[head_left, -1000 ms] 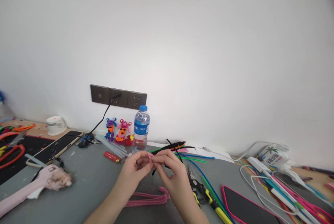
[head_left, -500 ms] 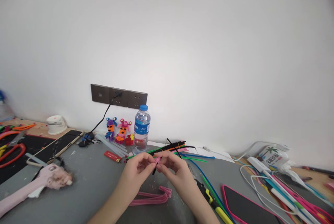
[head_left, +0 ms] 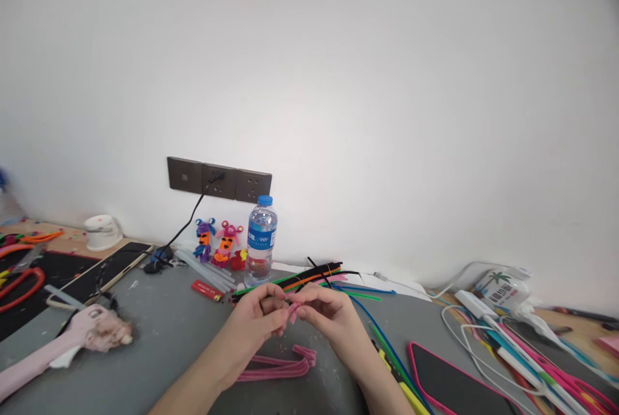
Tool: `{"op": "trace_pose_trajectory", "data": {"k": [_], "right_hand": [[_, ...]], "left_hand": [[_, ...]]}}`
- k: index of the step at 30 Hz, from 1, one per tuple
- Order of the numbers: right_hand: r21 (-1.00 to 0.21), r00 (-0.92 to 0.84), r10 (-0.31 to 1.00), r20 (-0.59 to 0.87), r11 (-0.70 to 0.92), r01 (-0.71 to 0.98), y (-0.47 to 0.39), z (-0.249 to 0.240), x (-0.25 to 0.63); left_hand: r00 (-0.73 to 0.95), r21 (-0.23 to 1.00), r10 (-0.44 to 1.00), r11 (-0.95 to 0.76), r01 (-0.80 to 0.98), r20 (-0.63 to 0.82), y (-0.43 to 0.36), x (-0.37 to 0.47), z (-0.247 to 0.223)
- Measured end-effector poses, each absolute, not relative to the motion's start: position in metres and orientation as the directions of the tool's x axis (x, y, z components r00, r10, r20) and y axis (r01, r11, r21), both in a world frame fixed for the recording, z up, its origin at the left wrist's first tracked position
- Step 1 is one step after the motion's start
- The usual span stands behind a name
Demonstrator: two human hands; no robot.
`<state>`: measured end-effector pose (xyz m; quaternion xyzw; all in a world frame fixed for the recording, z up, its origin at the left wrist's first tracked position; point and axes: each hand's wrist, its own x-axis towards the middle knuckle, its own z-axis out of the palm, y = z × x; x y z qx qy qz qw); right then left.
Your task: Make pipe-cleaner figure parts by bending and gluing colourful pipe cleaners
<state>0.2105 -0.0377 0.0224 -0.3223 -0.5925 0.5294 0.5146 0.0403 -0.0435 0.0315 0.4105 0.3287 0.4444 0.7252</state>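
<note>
Between the fingertips of my left hand and my right hand is a small piece of pink pipe cleaner. Both hands pinch it, thumbs against forefingers, a little above the grey mat; its far part is hidden behind the fingers. Below, between my forearms, lies a bent bundle of pink pipe cleaners. Just beyond my fingers rests a pile of black, orange, green and blue pipe cleaners.
A water bottle stands by two pipe-cleaner figures. Left lie a pink glue gun, glue sticks, a red lighter and scissors. On the right are a pink-edged phone, white cables and a yellow-black tool.
My hands have shifted slightly and turned the pink piece, whose end now points down between the fingertips. The dark strand that hung below it no longer shows there.
</note>
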Motion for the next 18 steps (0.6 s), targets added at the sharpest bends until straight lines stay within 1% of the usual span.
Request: {"op": "trace_pose_trajectory", "data": {"k": [2,4,10,15,18], "right_hand": [[-0.961,-0.274,0.924,0.266,0.23,-0.157,-0.039,0.024,0.21],[-0.964,-0.269,0.927,0.261,0.238,-0.114,-0.04,0.026,0.211],[-0.96,-0.216,0.939,0.268,0.279,0.025,-0.039,0.024,0.213],[-0.953,-0.18,0.948,0.264,0.285,0.107,-0.04,0.026,0.213],[-0.941,-0.164,0.947,0.277,0.302,0.151,-0.042,0.027,0.213]], "left_hand": [[0.406,0.887,0.909,0.263,-0.378,-0.097,-0.043,0.041,0.032],[0.406,0.903,0.91,0.241,-0.356,-0.083,-0.043,0.041,0.031],[0.34,0.959,0.938,0.152,-0.24,-0.064,-0.04,0.039,0.021],[0.305,0.962,0.951,0.131,-0.24,-0.054,-0.039,0.041,0.02],[0.348,0.988,0.937,0.081,-0.135,-0.03,-0.04,0.042,0.018]]}}
